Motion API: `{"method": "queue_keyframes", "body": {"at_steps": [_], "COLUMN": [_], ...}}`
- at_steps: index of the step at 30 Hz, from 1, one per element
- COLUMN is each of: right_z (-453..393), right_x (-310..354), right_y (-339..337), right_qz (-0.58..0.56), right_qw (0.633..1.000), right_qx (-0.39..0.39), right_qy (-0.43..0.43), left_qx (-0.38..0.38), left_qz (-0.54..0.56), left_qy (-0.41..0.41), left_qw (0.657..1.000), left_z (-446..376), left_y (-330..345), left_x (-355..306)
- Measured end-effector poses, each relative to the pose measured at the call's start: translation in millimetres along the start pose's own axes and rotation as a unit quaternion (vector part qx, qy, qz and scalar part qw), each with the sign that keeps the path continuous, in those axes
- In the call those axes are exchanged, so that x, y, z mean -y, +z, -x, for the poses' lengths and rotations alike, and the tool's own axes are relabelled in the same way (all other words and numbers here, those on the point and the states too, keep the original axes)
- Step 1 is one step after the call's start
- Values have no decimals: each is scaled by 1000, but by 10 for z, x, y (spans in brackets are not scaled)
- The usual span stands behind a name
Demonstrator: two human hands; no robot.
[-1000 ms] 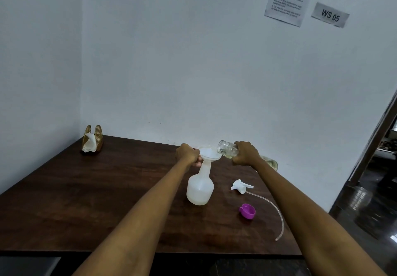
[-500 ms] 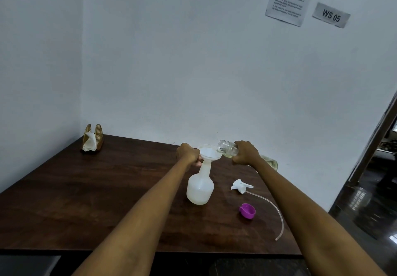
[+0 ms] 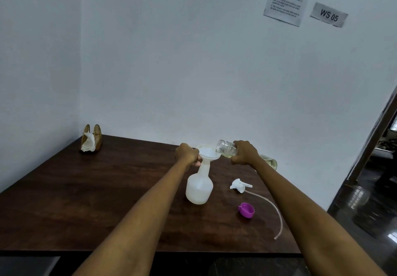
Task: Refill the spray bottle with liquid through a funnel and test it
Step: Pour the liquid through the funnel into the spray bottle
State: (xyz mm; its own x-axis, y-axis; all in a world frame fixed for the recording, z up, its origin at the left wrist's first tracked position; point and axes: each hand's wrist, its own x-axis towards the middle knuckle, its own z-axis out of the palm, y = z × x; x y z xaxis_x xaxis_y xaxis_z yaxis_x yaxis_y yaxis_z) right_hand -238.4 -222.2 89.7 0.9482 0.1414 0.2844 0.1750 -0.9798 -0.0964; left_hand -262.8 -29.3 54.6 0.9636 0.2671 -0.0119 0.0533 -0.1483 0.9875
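Note:
A translucent white spray bottle [image 3: 199,186] stands upright on the dark wooden table [image 3: 90,192], with a white funnel [image 3: 208,153] seated in its neck. My left hand [image 3: 187,155] is closed around the funnel's left rim and the bottle's neck. My right hand [image 3: 245,152] grips a clear bottle [image 3: 226,147] holding pale yellowish liquid, tipped nearly level with its open mouth over the funnel's right edge. The white spray head [image 3: 238,185] lies on the table to the right, its thin tube [image 3: 271,206] curving toward the front edge.
A purple cap [image 3: 246,210] lies open side up near the spray head. A wooden holder with white napkins [image 3: 91,141] stands in the far left corner. White walls close the back and left; the table's right edge borders a doorway with dark floor.

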Motion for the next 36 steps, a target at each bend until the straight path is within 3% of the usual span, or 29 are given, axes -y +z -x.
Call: {"method": "queue_keyframes", "body": {"at_steps": [36], "right_z": [-24], "right_x": [-37], "right_y": [6], "right_qz": [5], "right_qw": [1000], "right_qx": [1], "right_qy": [3], "left_qx": [3], "left_qz": [6], "left_qy": [2], "left_qw": [1000], "left_z": [53], "left_y": [-18], "left_x": [-30]}}
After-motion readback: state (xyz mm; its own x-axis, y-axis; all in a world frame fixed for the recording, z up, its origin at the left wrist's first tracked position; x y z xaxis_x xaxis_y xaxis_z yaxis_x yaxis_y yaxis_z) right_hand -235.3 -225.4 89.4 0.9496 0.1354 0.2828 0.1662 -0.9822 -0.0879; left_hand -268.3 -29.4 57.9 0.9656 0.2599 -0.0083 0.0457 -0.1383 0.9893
